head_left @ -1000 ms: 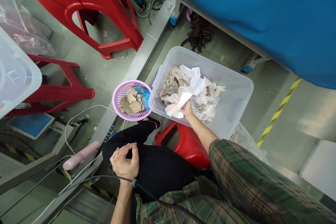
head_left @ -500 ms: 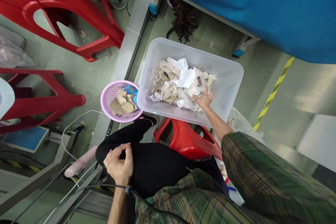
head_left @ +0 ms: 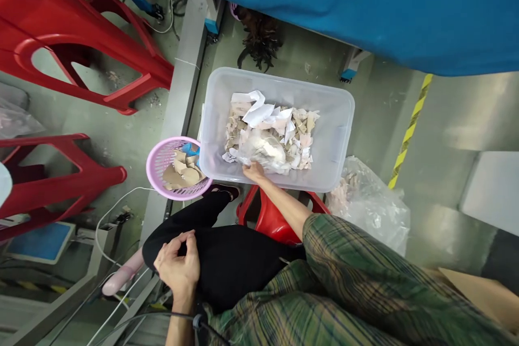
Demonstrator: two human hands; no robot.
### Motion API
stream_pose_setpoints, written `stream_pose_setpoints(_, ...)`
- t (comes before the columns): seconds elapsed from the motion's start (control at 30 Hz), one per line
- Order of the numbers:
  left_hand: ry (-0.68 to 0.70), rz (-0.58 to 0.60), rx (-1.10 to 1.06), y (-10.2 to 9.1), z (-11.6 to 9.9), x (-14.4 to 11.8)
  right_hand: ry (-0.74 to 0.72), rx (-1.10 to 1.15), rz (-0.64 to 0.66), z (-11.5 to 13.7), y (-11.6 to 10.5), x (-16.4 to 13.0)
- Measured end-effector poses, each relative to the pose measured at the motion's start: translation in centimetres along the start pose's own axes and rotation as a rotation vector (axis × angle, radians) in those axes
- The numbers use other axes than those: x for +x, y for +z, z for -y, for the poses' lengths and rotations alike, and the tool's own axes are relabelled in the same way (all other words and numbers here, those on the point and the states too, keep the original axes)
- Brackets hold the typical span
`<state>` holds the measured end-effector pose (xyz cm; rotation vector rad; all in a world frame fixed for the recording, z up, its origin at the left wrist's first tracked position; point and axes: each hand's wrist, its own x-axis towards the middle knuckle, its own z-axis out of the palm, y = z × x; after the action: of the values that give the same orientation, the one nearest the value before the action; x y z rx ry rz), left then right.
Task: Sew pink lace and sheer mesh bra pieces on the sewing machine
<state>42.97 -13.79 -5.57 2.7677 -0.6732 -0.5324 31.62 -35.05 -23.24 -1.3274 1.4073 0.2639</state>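
fingers of the right hand (head_left: 253, 171) closed on the near edge of a clear plastic bag (head_left: 263, 150) atop the paper scraps (head_left: 279, 124) in the clear bin (head_left: 338, 135), having moved from the pile's right side to its left since half a second earlier. left hand (head_left: 178, 266) stayed on the thigh, fingertips pinched together, holding nothing i could make out. no readable writing showed.

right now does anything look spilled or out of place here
Nothing is spilled. The scraps lie inside the clear bin, which sits on a red stool. The right hand reaches into them; the pink basket stands upright on the floor.
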Motion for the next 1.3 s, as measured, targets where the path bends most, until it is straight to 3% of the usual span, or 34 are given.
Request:
stream_pose_setpoints(0.13,-0.019,0.020,-0.003,0.1,0.0,0.2,-0.018,-0.061,0.097,3.7,2.1,0.2)
stream_pose_setpoints(0.23,-0.010,0.026,-0.002,0.0,-0.2,0.3,-0.087,-0.083,0.136,5.0,2.9,0.0)
stream_pose_setpoints(0.53,0.013,0.035,0.029,-0.2,-0.4,0.1,-0.191,-0.203,0.187,4.5,4.8,-0.7)
stream_pose_setpoints(0.93,-0.024,0.041,0.019,-0.2,-0.6,0.1,-0.267,-0.250,0.220,5.6,4.5,-1.3)
stream_pose_setpoints(1.13,-0.015,0.008,0.023,-0.2,-0.3,0.1,-0.262,-0.331,0.176,5.3,2.1,-2.3)
stream_pose_setpoints(1.3,-0.027,0.005,0.049,0.0,0.2,0.0,-0.181,-0.466,0.149,0.9,-4.5,-2.3)
